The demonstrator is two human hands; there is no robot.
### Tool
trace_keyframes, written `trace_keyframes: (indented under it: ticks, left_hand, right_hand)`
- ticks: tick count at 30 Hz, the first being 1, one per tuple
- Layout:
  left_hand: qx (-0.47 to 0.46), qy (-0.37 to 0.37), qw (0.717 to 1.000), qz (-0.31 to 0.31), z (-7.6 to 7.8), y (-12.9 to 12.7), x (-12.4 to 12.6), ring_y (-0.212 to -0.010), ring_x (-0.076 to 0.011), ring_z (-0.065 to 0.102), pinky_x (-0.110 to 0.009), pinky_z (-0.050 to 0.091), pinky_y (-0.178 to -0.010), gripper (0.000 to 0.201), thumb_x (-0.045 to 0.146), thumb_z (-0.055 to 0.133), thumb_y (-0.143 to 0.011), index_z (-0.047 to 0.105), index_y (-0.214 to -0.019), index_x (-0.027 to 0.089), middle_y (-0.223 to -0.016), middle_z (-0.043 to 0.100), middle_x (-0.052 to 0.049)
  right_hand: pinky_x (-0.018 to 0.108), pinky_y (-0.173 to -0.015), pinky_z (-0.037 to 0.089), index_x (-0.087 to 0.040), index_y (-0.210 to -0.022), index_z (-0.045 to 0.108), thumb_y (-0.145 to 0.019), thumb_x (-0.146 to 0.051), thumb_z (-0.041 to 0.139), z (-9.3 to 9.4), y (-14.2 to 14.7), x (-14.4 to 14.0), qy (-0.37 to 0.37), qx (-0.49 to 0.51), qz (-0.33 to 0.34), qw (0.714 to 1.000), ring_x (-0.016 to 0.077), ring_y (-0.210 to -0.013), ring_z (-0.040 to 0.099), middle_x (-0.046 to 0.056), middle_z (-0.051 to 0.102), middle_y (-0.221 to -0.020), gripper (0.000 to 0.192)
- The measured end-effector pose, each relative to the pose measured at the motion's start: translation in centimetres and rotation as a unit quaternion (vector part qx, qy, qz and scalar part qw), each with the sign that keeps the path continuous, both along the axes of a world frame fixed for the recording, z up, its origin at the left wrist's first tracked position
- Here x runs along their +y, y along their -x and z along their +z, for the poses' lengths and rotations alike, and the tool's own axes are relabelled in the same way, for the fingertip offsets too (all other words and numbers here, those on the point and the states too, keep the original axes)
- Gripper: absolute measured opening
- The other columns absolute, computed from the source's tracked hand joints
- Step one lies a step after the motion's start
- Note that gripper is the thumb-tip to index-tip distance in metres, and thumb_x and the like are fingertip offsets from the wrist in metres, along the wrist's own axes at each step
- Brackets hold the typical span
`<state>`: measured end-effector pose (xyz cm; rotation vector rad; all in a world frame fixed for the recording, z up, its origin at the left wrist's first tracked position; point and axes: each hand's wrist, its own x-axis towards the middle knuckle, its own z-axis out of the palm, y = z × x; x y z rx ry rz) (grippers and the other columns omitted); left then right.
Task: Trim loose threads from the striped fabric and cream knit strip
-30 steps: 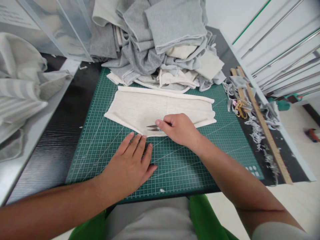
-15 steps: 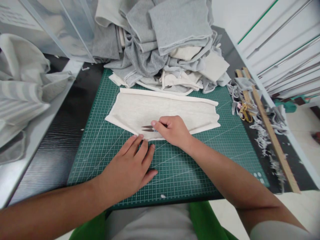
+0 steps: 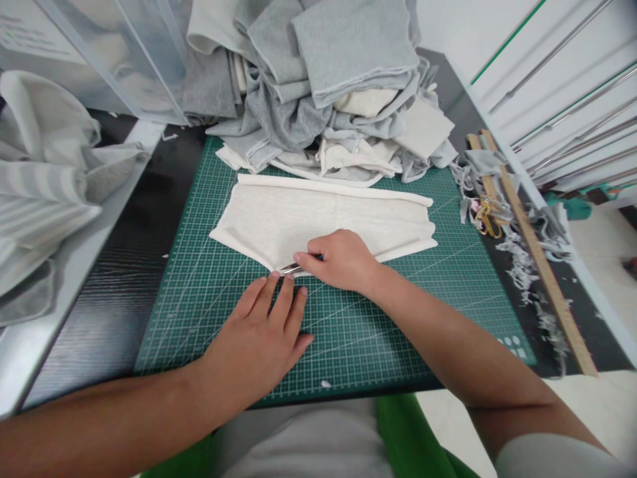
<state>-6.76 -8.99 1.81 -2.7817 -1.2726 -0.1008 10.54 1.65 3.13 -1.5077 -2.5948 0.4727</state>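
A cream piece of knit fabric [image 3: 298, 212] with curled edges lies flat on a green cutting mat [image 3: 219, 299]. My right hand [image 3: 338, 260] is closed around small thread snips [image 3: 291, 268], most of them hidden in the palm. Their blades point left and meet the fabric's near edge, close to my left fingertips. My left hand [image 3: 263, 325] rests with fingers stretched out, its fingertips touching that same near edge and its palm over the mat.
Behind the fabric rises a pile of grey and cream cloth [image 3: 358, 53]. On the right are a wooden ruler [image 3: 542, 272], gold-handled scissors [image 3: 488, 220] and fabric scraps [image 3: 520, 269]. Striped cloth [image 3: 44, 192] lies at left, near a clear plastic bin [image 3: 129, 60].
My right hand has moved slightly left and toward me. The snips' blades, apart and above the fabric before, now look closed together at its near edge. My left hand has barely moved.
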Motion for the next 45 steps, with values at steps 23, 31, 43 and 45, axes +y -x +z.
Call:
trace_keyframes:
  ticks: [23,31,43,45]
  left_hand:
    - [-0.011,-0.008,1.0,-0.008,0.21,0.15,0.07,-0.123,-0.0406,0.051,-0.054,0.039,-0.103,0.052,0.042,0.047,-0.093,0.06,-0.127,0.005,-0.13,0.057,-0.024]
    - [-0.012,-0.01,1.0,-0.001,0.24,0.12,0.09,-0.122,-0.04,0.053,-0.054,0.04,-0.102,0.051,0.041,0.048,-0.092,0.06,-0.127,0.007,-0.132,0.056,-0.023]
    - [-0.019,-0.005,1.0,0.001,0.33,0.19,0.05,-0.122,-0.0396,0.053,-0.054,0.041,-0.101,0.05,0.042,0.048,-0.092,0.061,-0.126,0.007,-0.13,0.057,-0.023]
    - [-0.016,-0.005,1.0,0.0,0.35,0.18,0.08,-0.122,-0.0394,0.053,-0.053,0.04,-0.101,0.05,0.042,0.047,-0.092,0.061,-0.127,0.007,-0.13,0.057,-0.022]
  right_hand:
    - [0.029,-0.057,0.024,-0.022,-0.07,0.069,-0.089,-0.049,0.046,-0.03,0.63,-0.44,-0.012,-0.04,-0.011,0.999,0.0143,-0.061,0.053,0.002,0.065,-0.065,0.04]
    - [0.028,-0.059,0.027,-0.023,-0.071,0.068,-0.085,-0.049,0.054,-0.37,0.46,-0.44,-0.002,-0.024,-0.025,0.999,0.0144,-0.064,0.054,0.0,0.068,-0.069,0.032]
    - [0.028,-0.061,0.028,-0.022,-0.071,0.068,-0.087,-0.049,0.052,-0.21,0.33,-0.54,0.007,-0.003,-0.03,1.0,0.0147,-0.067,0.057,0.0,0.068,-0.07,0.035]
    - [0.028,-0.06,0.028,-0.022,-0.071,0.068,-0.087,-0.049,0.052,-0.25,0.32,-0.48,0.005,0.0,-0.029,1.0,0.0145,-0.067,0.056,0.0,0.068,-0.069,0.035]
